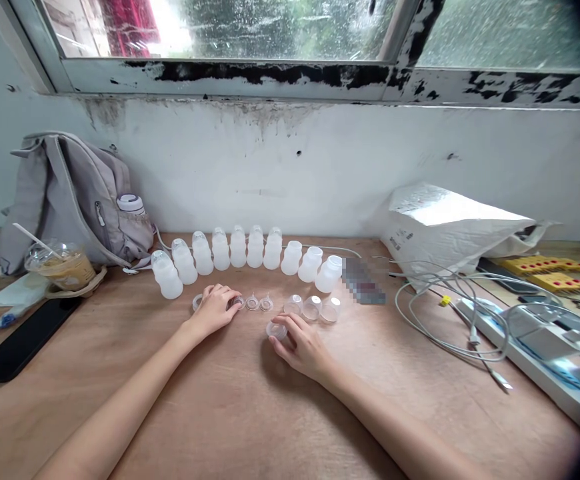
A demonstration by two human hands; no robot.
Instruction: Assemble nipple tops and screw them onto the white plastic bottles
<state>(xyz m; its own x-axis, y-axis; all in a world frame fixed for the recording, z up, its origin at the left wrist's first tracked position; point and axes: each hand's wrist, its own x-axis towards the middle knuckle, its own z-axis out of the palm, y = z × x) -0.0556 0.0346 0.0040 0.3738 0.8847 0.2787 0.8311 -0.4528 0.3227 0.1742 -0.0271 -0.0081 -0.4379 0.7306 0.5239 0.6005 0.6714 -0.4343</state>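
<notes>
In the head view, my left hand (215,308) rests on the table with its fingers bent, the tips closed at a small clear bottle nipple (241,303). To its right stand two more clear nipples (253,303). A white ring (197,302) is partly hidden behind that hand. My right hand (303,343) has thumb and fingers closed around a clear plastic cap (275,330) low over or on the table. Beyond it are three clear caps (311,308). A curved row of several frosted baby bottles (238,248) stands behind; the three at the right end (311,265) have bare necks.
A backpack (70,193), an iced drink cup (67,270) and a black phone (25,343) are at the left. At the right lie a white bag (440,227), coiled cables (430,327), a power strip (530,360) and yellow pieces (545,270).
</notes>
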